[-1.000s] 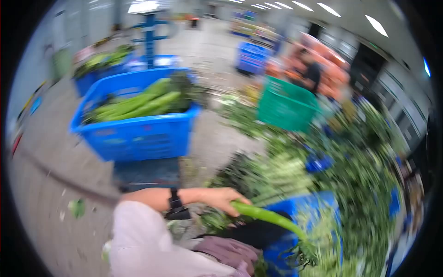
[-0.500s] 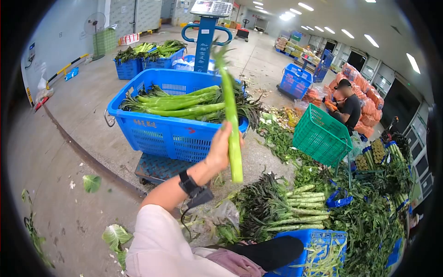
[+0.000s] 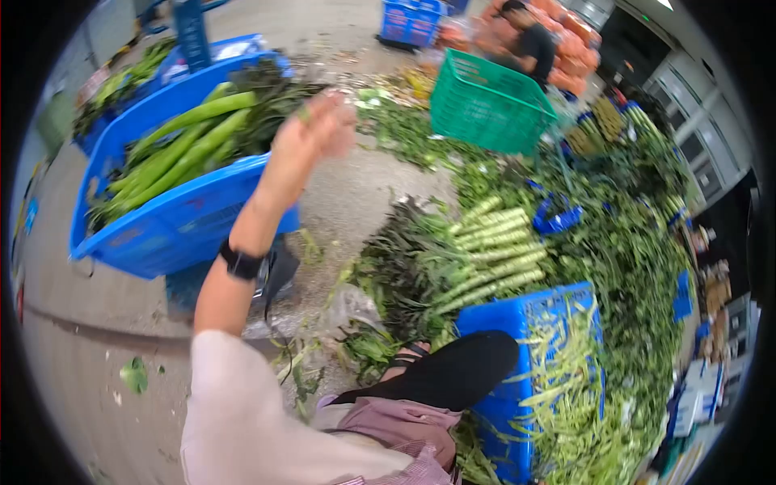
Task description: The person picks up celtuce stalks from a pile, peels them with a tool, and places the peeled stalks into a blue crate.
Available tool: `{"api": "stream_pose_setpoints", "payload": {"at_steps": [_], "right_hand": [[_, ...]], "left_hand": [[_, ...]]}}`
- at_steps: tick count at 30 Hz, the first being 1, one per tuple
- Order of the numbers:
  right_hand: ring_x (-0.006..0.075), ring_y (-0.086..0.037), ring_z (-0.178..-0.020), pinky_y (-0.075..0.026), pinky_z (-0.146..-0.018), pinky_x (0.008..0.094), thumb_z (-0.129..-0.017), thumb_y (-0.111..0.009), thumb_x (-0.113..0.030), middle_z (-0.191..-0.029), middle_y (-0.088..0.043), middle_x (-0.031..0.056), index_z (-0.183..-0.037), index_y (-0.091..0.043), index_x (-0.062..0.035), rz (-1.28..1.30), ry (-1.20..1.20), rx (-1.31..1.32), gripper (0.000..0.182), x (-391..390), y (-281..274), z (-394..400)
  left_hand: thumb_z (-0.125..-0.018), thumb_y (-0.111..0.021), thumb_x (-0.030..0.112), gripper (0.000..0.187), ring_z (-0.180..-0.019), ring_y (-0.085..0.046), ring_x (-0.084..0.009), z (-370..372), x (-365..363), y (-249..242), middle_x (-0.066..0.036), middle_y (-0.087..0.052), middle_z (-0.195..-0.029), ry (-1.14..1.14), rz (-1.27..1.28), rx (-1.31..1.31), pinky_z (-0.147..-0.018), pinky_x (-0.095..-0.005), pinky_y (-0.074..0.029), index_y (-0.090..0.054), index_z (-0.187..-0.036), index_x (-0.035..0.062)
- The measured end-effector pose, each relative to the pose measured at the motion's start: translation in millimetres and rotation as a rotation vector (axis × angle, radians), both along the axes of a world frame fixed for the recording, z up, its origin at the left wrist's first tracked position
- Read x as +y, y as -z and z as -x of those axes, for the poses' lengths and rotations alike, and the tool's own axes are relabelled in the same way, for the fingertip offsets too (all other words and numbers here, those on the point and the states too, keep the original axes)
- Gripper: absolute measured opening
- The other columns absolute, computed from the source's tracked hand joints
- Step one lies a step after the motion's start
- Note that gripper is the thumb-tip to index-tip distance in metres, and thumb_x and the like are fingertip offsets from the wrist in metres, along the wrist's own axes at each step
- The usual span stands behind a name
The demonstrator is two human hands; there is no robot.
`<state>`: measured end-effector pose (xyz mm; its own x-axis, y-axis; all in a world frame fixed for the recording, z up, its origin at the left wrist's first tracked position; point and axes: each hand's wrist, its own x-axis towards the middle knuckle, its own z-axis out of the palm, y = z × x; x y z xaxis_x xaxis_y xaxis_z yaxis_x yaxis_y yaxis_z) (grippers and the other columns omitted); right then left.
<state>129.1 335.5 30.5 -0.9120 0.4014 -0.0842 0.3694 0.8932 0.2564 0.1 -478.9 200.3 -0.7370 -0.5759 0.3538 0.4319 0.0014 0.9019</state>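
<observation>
While the left hand point(image 3: 311, 141) is up in the air with its fingers spread and holding nothing, it hangs just past the right edge of the blue bin point(image 3: 162, 230). Long green stalks point(image 3: 182, 145) lie in that bin, piled up to its rim, and the hand is close to their leafy ends. A black watch point(image 3: 242, 263) sits on the wrist. Bare floor point(image 3: 364, 194) shows under the hand, between the bin and a pile of cut stalks point(image 3: 485, 250) on the right. Near the knee, a second blue crate point(image 3: 525, 311) holds peelings. Farther off stands a green basket point(image 3: 485, 105), and another person point(image 3: 529, 44) sits behind it. Leaves point(image 3: 622, 234) cover most of the floor on the right side. The right hand is not seen.
</observation>
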Motion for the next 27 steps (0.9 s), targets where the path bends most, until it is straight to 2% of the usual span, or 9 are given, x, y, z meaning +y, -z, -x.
{"api": "stream_pose_setpoints", "payload": {"at_steps": [2,4,7,10,18,19,20,24,27], "right_hand": [[0.0357,-0.060,-0.099,-0.047,-0.084,0.0456,-0.075,-0.071,-0.042,-0.106,-0.063,0.0215,-0.123,-0.051,-0.0037,0.027,0.064,-0.071,0.064,-5.9,-1.1,1.5],[0.0375,-0.058,-0.101,-0.046,-0.085,0.0468,-0.074,-0.071,-0.040,-0.109,-0.062,0.0232,-0.125,-0.049,-0.0028,0.132,0.152,-0.141,0.067,-8.1,6.8,7.3],[0.0343,-0.058,-0.094,-0.048,-0.079,0.0440,-0.065,-0.081,-0.024,-0.107,-0.057,0.0160,-0.104,-0.055,-0.0029,0.080,-0.007,0.053,0.052,-24.3,7.3,12.4],[0.0374,-0.056,-0.094,-0.047,-0.079,0.0458,-0.063,-0.082,-0.029,-0.102,-0.056,0.0176,-0.094,-0.055,-0.0024,0.058,0.066,0.049,0.049,-24.5,17.9,10.9],[0.0395,-0.057,-0.101,-0.051,-0.082,0.0455,-0.064,-0.079,-0.028,-0.119,-0.050,0.0219,-0.099,-0.055,-0.0053,0.014,0.119,0.059,0.047,-50.8,12.1,14.1],[0.0407,-0.055,-0.103,-0.048,-0.084,0.0472,-0.069,-0.075,-0.030,-0.116,-0.054,0.0242,-0.112,-0.052,-0.0027,0.015,0.159,0.020,0.056,-51.1,14.1,12.9],[0.0418,-0.054,-0.105,-0.045,-0.086,0.0490,-0.074,-0.071,-0.032,-0.113,-0.058,0.0264,-0.125,-0.048,-0.0001,0.019,0.196,-0.023,0.065,-52.5,14.6,12.1],[0.0448,-0.053,-0.101,-0.044,-0.087,0.0506,-0.074,-0.070,-0.029,-0.113,-0.056,0.0266,-0.121,-0.049,-0.0001,-0.024,0.065,0.107,0.060,-58.1,12.4,11.5],[0.0456,-0.053,-0.100,-0.044,-0.086,0.0509,-0.074,-0.070,-0.030,-0.116,-0.054,0.0260,-0.117,-0.050,-0.0019,0.040,0.229,0.002,0.055,-48.9,22.0,2.6]], "left_hand": [[-0.093,-0.057,0.026,0.049,-0.081,-0.063,-0.0147,20.6,38.5,50.2,-0.009,-0.064,-0.101,0.516,0.041,-0.224,-0.065,-0.0277,-0.050,-0.043,-0.135,0.0051],[-0.093,-0.055,0.022,0.046,-0.070,-0.058,-0.0105,57.5,80.1,129.3,-0.007,-0.064,-0.094,0.734,0.056,-0.406,-0.062,-0.0239,-0.048,-0.044,-0.134,0.0033],[-0.088,-0.061,0.024,0.049,-0.071,-0.061,-0.0171,120.1,149.6,234.5,-0.012,-0.066,-0.085,0.703,0.289,-0.711,-0.066,-0.0319,-0.050,-0.050,-0.127,-0.0027],[-0.082,-0.064,0.028,0.052,-0.092,-0.061,-0.0349,179.9,225.2,320.8,-0.024,-0.063,-0.096,0.550,0.612,-0.690,-0.084,-0.0434,-0.047,-0.053,-0.123,-0.0029],[-0.073,-0.070,0.015,0.053,-0.110,-0.050,-0.0442,288.3,308.1,424.1,-0.029,-0.051,-0.116,0.497,0.781,-0.794,-0.094,-0.0456,-0.043,-0.051,-0.118,-0.0043],[-0.073,-0.071,0.014,0.053,-0.110,-0.049,-0.0443,299.8,311.4,448.3,-0.029,-0.050,-0.116,0.467,0.836,-0.788,-0.095,-0.0451,-0.042,-0.051,-0.117,-0.0049],[-0.072,-0.073,0.013,0.054,-0.112,-0.048,-0.0427,304.2,313.1,445.6,-0.029,-0.048,-0.120,0.416,0.858,-0.836,-0.095,-0.0447,-0.042,-0.050,-0.118,-0.0050],[-0.073,-0.071,0.010,0.050,-0.105,-0.054,-0.0409,326.3,315.0,440.6,-0.027,-0.054,-0.113,0.448,0.892,-1.021,-0.089,-0.0444,-0.046,-0.049,-0.115,-0.0038],[-0.078,-0.065,0.013,0.041,-0.103,-0.057,-0.0392,335.2,316.4,449.6,-0.027,-0.057,-0.111,0.419,0.838,-1.044,-0.089,-0.0442,-0.046,-0.050,-0.113,-0.0011]]}}
